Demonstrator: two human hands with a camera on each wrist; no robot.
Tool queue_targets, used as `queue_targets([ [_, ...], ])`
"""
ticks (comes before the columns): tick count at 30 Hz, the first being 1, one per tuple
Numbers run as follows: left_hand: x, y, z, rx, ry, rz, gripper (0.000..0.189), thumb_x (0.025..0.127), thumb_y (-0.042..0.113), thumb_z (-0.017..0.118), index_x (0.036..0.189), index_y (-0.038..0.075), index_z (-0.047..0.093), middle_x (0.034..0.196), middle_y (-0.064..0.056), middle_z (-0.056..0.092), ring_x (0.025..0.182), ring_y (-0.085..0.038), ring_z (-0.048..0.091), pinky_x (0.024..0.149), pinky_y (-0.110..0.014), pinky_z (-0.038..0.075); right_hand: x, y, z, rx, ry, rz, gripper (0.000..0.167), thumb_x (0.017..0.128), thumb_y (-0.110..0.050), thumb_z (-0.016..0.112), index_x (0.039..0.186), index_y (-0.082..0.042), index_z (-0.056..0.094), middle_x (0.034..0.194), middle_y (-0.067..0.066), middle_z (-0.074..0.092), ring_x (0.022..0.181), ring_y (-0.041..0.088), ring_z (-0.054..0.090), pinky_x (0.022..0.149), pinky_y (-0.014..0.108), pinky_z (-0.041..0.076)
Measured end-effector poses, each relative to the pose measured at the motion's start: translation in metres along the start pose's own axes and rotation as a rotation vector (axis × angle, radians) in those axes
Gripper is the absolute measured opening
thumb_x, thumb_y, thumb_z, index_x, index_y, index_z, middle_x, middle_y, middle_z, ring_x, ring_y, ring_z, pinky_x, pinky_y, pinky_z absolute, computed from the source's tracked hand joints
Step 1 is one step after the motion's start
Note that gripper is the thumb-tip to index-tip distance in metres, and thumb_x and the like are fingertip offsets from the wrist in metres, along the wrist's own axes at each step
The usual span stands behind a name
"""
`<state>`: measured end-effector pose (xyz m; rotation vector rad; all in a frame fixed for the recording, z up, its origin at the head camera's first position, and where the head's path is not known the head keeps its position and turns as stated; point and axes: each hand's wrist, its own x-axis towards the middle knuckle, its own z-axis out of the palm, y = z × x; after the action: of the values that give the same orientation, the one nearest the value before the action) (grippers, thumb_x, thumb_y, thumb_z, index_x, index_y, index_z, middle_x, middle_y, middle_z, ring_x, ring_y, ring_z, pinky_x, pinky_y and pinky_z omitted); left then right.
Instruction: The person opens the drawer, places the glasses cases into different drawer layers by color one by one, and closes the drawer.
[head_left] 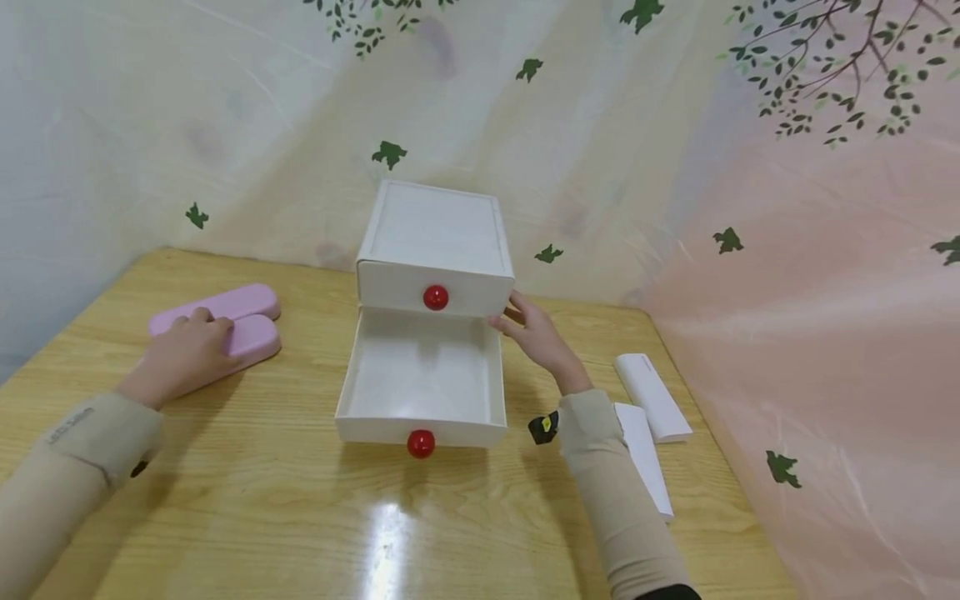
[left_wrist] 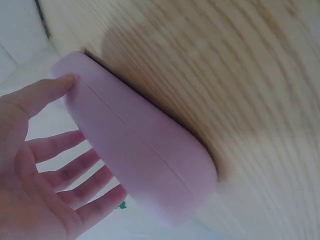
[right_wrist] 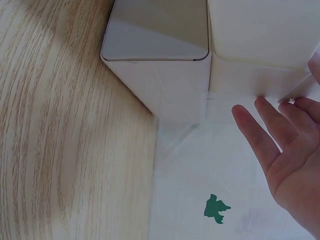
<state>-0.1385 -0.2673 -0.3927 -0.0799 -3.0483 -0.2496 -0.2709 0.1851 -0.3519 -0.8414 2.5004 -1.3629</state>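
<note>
A white two-drawer box [head_left: 442, 225] stands upright on the table, each drawer front bearing a round red knob. Its lower drawer [head_left: 420, 431] is pulled out and bare inside; the upper drawer [head_left: 393, 286] is closed. At the box's right side is my right hand [head_left: 536, 333], fingers extended, fingertips right at the white side wall in the right wrist view. Over on the left, my left hand [head_left: 187, 346] grips the nearer pink glasses case [left_wrist: 135, 135], thumb on one side and fingers on the other. A second pink case [head_left: 247, 298] lies just behind it.
Two white, long, folded-looking pieces lie at the right: one white piece [head_left: 651, 398] farther back, another white piece [head_left: 643, 458] partly behind my right sleeve. A leaf-patterned curtain [head_left: 300, 167] hangs behind the wooden table [head_left: 285, 500] and along its right edge.
</note>
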Motion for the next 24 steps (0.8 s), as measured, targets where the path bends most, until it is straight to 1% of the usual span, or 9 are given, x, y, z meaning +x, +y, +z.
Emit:
queue_targets([
  [2,0.0019,-0.0027,0.0008,-0.006,-0.018,-0.021,0.052,0.091,0.029,0.060,0.116,-0.015,0.054,0.107,-0.040,0.048,0.092,-0.054,0.050,0.070,-0.067,0.047,0.0002,-0.0002,0.0000,0.004,-0.001,0.000,0.066,0.098,-0.026,0.058,0.154,-0.016,0.025,0.160,0.010,0.026,0.140,0.039,0.038,0.105,0.049,0.045],
  [4,0.0035,-0.0048,0.0014,-0.002,-0.033,-0.032,0.057,0.089,0.031,0.061,0.121,-0.016,0.051,0.114,-0.041,0.045,0.099,-0.057,0.047,0.074,-0.070,0.046,0.0006,0.0000,0.0003,0.006,0.000,0.002,0.066,0.098,-0.026,0.058,0.154,-0.017,0.025,0.160,0.009,0.026,0.140,0.039,0.038,0.105,0.050,0.045],
  [7,0.0041,-0.0053,0.0020,-0.011,-0.039,-0.042,0.062,0.087,0.034,0.064,0.123,-0.015,0.051,0.115,-0.040,0.046,0.103,-0.056,0.047,0.077,-0.070,0.045,0.0007,0.0003,0.0010,0.009,0.003,0.004,0.065,0.098,-0.026,0.057,0.154,-0.018,0.025,0.160,0.009,0.026,0.141,0.038,0.037,0.106,0.049,0.045],
  [11,0.0011,-0.0032,0.0033,-0.046,-0.041,-0.048,0.068,0.082,0.038,0.070,0.123,-0.012,0.052,0.110,-0.037,0.049,0.098,-0.052,0.052,0.071,-0.067,0.047,0.0006,0.0000,0.0026,0.011,0.003,-0.005,0.064,0.098,-0.025,0.057,0.154,-0.017,0.026,0.160,0.010,0.027,0.140,0.038,0.038,0.105,0.049,0.046],
  [14,-0.0024,0.0000,0.0050,-0.069,-0.066,-0.056,0.072,0.078,0.041,0.073,0.125,-0.009,0.052,0.109,-0.035,0.048,0.096,-0.051,0.053,0.064,-0.063,0.048,0.0003,0.0006,0.0035,0.013,-0.001,-0.016,0.063,0.099,-0.025,0.056,0.154,-0.017,0.026,0.160,0.010,0.027,0.140,0.038,0.038,0.105,0.049,0.046],
  [15,-0.0035,0.0010,0.0056,-0.071,-0.075,-0.056,0.072,0.078,0.041,0.073,0.125,-0.009,0.052,0.110,-0.035,0.048,0.097,-0.051,0.053,0.064,-0.064,0.048,0.0003,0.0010,0.0037,0.013,-0.001,-0.018,0.063,0.099,-0.025,0.056,0.154,-0.016,0.026,0.160,0.010,0.027,0.140,0.038,0.037,0.105,0.049,0.046],
  [18,-0.0054,0.0024,0.0065,-0.062,-0.106,-0.045,0.073,0.079,0.041,0.072,0.127,-0.010,0.050,0.113,-0.037,0.048,0.098,-0.053,0.053,0.065,-0.064,0.048,0.0000,0.0015,0.0041,0.015,0.008,-0.011,0.063,0.098,-0.026,0.057,0.153,-0.018,0.027,0.159,0.009,0.028,0.141,0.037,0.038,0.105,0.048,0.046],
  [21,-0.0058,0.0011,0.0067,-0.069,-0.119,-0.007,0.078,0.079,0.038,0.074,0.130,-0.013,0.046,0.119,-0.041,0.051,0.102,-0.055,0.055,0.075,-0.065,0.047,0.0002,0.0023,0.0042,0.016,0.014,0.000,0.063,0.098,-0.027,0.057,0.153,-0.018,0.028,0.159,0.008,0.029,0.141,0.036,0.038,0.105,0.048,0.045],
  [24,-0.0051,-0.0016,0.0070,-0.109,-0.135,0.024,0.086,0.076,0.036,0.078,0.134,-0.015,0.041,0.124,-0.042,0.052,0.107,-0.056,0.055,0.083,-0.064,0.046,-0.0002,0.0029,0.0032,0.019,0.017,0.005,0.063,0.098,-0.028,0.057,0.153,-0.018,0.029,0.158,0.009,0.030,0.141,0.035,0.038,0.106,0.047,0.045],
])
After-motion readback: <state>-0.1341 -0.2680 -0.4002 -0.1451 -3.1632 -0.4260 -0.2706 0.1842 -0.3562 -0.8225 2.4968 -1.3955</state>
